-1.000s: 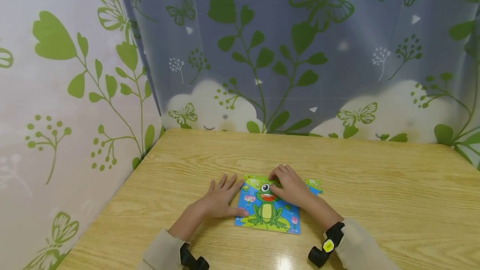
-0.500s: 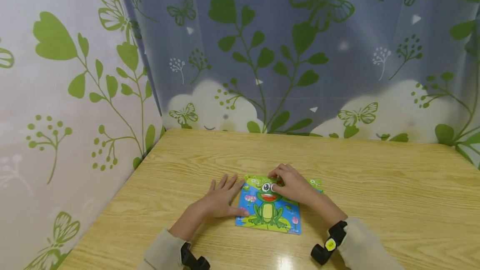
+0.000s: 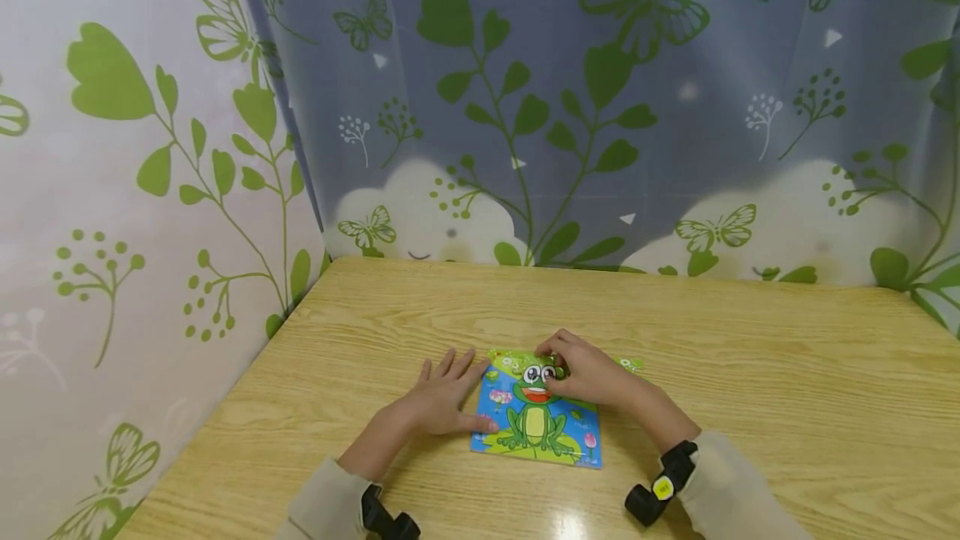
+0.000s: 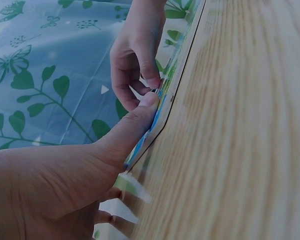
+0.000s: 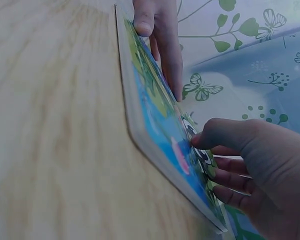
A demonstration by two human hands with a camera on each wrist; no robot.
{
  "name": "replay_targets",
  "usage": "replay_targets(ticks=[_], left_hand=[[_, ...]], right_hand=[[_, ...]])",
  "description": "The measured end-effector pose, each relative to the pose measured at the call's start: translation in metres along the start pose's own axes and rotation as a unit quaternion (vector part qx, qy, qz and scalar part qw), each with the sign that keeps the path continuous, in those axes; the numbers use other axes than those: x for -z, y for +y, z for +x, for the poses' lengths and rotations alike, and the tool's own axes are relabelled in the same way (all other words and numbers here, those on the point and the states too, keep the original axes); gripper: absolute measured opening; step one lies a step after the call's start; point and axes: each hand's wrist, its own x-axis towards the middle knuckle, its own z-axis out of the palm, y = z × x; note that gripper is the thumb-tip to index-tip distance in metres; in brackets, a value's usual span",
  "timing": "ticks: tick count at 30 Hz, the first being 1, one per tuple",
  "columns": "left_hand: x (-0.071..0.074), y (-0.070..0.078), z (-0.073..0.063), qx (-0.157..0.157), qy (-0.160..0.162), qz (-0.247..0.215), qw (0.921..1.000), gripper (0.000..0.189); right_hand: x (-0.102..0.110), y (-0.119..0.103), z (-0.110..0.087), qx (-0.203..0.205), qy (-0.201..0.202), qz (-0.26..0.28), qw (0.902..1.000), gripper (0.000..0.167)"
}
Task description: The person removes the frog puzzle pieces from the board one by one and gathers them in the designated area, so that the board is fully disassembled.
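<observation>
A frog jigsaw puzzle lies flat on the table, showing a green frog on blue. Fingers spread, my left hand rests along its left side, the thumb on the lower left corner of the picture. My right hand bends over the upper right part and pinches a puzzle piece with a frog's eye between thumb and fingers. In the right wrist view the thumb touches the eye and the other fingers curl at the far side. The hand hides the upper right of the picture.
Beyond the right wrist, a loose puzzle piece with green and a white flower lies on the wooden table, partly covered by the forearm. Leaf-patterned curtains stand along the back and left table edges.
The right hand has shifted slightly right with its forearm, and the frog's second eye shows more now. More of the loose piece is covered by the arm. The left hand stays put.
</observation>
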Motion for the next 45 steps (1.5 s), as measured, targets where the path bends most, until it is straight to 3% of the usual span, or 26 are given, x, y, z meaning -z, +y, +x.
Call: replay_targets(ticks=[10, 27, 37, 45], left_hand=[[0.002, 0.0, 0.001, 0.002, -0.001, 0.001, 1.0, 0.09], [0.003, -0.002, 0.001, -0.004, -0.005, 0.007, 1.0, 0.089], [0.001, -0.002, 0.002, -0.002, -0.005, 0.006, 1.0, 0.091], [0.003, -0.002, 0.0, -0.005, -0.004, 0.001, 1.0, 0.09]], right_hand=[[0.004, 0.001, 0.0, -0.001, -0.021, 0.021, 0.9996, 0.039], [0.005, 0.003, 0.002, 0.009, -0.02, 0.006, 0.9997, 0.037], [0.024, -0.003, -0.007, 0.011, -0.021, -0.012, 0.9996, 0.035], [0.048, 0.01, -0.027, 0.019, 0.002, -0.037, 0.9991, 0.033]])
